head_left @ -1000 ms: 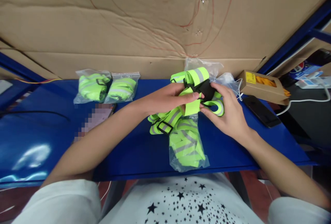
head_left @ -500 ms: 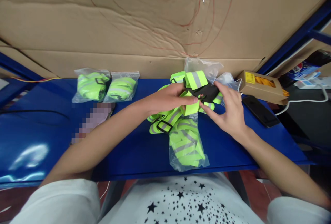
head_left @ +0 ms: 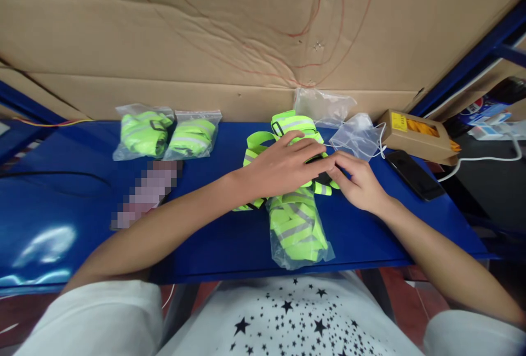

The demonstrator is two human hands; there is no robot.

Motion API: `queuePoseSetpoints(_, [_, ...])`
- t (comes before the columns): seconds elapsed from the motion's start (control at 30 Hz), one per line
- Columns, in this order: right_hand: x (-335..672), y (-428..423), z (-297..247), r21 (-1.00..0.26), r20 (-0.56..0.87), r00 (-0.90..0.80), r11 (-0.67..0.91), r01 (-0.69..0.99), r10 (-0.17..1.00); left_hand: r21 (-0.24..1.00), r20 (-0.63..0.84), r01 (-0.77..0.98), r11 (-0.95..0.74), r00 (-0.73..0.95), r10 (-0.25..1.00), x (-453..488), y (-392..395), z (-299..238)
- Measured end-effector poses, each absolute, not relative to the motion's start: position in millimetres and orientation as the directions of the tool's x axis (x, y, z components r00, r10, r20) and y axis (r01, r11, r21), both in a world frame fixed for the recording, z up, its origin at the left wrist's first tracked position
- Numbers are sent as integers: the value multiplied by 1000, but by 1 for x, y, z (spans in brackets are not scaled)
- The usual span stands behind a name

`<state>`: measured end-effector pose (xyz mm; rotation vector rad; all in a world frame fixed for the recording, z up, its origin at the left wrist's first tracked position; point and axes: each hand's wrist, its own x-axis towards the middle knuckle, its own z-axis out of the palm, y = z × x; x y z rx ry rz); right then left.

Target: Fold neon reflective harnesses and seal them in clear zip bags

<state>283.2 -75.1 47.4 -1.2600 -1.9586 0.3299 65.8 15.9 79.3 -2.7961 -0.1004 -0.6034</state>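
Observation:
A neon yellow-green reflective harness (head_left: 293,121) of grey-striped straps with black buckles lies bunched on the blue table. My left hand (head_left: 279,167) is over it, palm down, fingers curled around its folded straps and hiding most of its black part. Close against those fingertips, my right hand (head_left: 358,182) pinches the black part's right edge; the exact grip is partly hidden. Just below the hands lies a clear bag (head_left: 298,230) packed with similar straps, its top end reaching under the harness.
Two filled zip bags, one left (head_left: 143,132) and one right (head_left: 191,138), lie at the back left. Behind the harness are a flat clear bag (head_left: 322,107) and another crumpled bag (head_left: 357,136). A cardboard box (head_left: 419,136), a black phone (head_left: 414,175) and a white cable are at right.
My left hand has turned palm down over the harness, covering the black part that showed before. My right hand has shifted slightly down, and the raised strap loop has been lowered.

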Motion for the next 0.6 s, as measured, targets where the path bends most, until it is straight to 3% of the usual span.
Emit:
queuePoseSetpoints(0.17, [283, -74, 45, -561, 444, -253, 487, 670, 860, -264, 372, 147, -953, 927, 41, 65, 22, 78])
queuePoseSetpoints(0.27, [281, -76, 44, -509, 474, -245, 490, 708, 846, -330, 337, 162, -930, 940, 45, 61, 20, 81])
queuePoseSetpoints(0.47, [270, -81, 43, -153, 501, -277, 399, 904, 820, -443, 363, 210, -871, 931, 39, 62, 16, 80])
queuePoseSetpoints(0.6, [262, -81, 34, -48, 435, -252, 302, 952, 864, -475, 421, 213, -854, 907, -8, 70, 17, 67])
